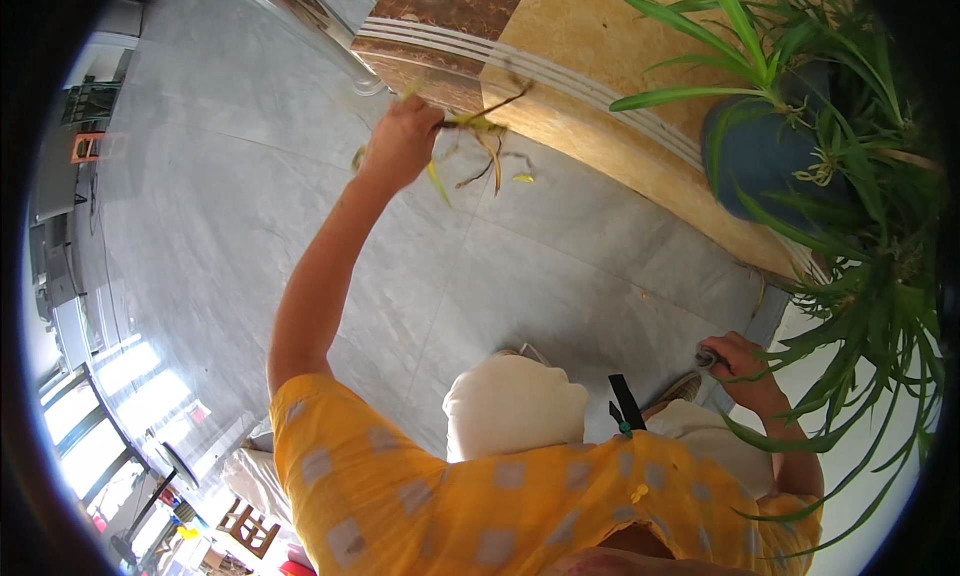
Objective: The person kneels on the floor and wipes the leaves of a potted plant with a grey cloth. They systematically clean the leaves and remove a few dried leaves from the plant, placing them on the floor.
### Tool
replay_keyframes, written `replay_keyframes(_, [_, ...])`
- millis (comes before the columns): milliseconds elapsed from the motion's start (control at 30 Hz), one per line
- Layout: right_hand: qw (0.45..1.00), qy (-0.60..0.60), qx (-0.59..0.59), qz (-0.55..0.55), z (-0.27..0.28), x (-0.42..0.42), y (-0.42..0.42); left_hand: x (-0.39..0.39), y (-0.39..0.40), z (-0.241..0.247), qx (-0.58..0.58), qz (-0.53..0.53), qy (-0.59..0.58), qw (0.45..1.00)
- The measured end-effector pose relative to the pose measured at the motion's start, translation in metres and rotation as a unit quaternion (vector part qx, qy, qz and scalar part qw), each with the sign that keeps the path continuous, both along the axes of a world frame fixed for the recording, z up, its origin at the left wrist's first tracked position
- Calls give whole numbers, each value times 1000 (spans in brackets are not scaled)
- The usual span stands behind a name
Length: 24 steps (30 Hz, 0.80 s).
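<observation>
My left hand (401,141) is stretched out over the grey tiled floor, closed around a small bunch of withered yellow and brown leaves (484,122), blurred at its edges. Beside the hanging leaves a small yellow leaf piece (523,178) shows. My right hand (739,362) is low at the right, its fingers closed on a small crumpled grey cloth-like thing (706,357). Long green leaves of a spider plant (892,276) hang across and beside the right forearm. The plant's blue-grey pot (765,156) stands on the marble step.
A marble step (577,118) with pale stripes runs along the upper right. A shiny metal post (322,28) rises at the top. At the lower left are a wooden stool (247,529) and a standing fan (176,463). An orange stool (88,147) is at the far left.
</observation>
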State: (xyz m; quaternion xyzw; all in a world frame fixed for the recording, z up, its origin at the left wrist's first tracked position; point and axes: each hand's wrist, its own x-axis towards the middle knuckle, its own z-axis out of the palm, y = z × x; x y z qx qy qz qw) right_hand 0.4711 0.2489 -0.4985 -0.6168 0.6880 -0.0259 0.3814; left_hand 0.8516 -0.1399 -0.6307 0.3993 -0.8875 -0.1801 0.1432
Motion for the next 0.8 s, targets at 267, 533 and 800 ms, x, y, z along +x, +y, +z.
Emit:
replay_keyframes(267, [999, 0, -22, 27, -4, -4, 2, -13, 20, 16, -29, 2, 41, 999])
replay_keyframes(533, [1000, 3, -2, -2, -3, -2, 3, -90, 60, -65, 105, -44, -154, 982])
replay_keyframes(800, [1000, 4, 25, -9, 2, 2, -4, -62, 73, -140, -8, 20, -192, 981])
